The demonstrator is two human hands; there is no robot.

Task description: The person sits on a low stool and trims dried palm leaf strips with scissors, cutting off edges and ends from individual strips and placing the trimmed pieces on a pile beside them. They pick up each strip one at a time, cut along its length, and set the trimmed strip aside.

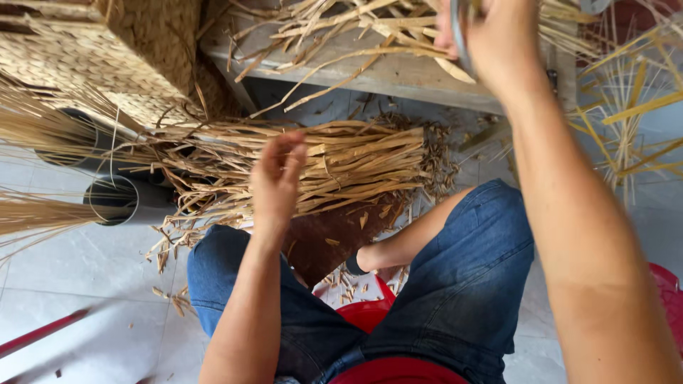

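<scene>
My left hand [277, 178] hovers above my left knee, fingers loosely curled and slightly apart, holding nothing I can make out. It is just in front of a thick bundle of dried straw strips [341, 167] lying on the floor. My right hand [494, 35] is raised to the top of the view, shut on a curved grey metal tool [461, 32], among loose dried strips [341, 28] that lie on a low wooden bench [398, 75]. I sit in blue jeans on a red plastic stool [373, 313].
A woven straw basket [107, 50] stands at the upper left. Two dark pipe ends [117, 199] lie beneath long pale stalks at left. Yellow-green strips [626, 107] fan out at right. Straw scraps litter the tiled floor [92, 284]; a red rod [43, 334] lies at lower left.
</scene>
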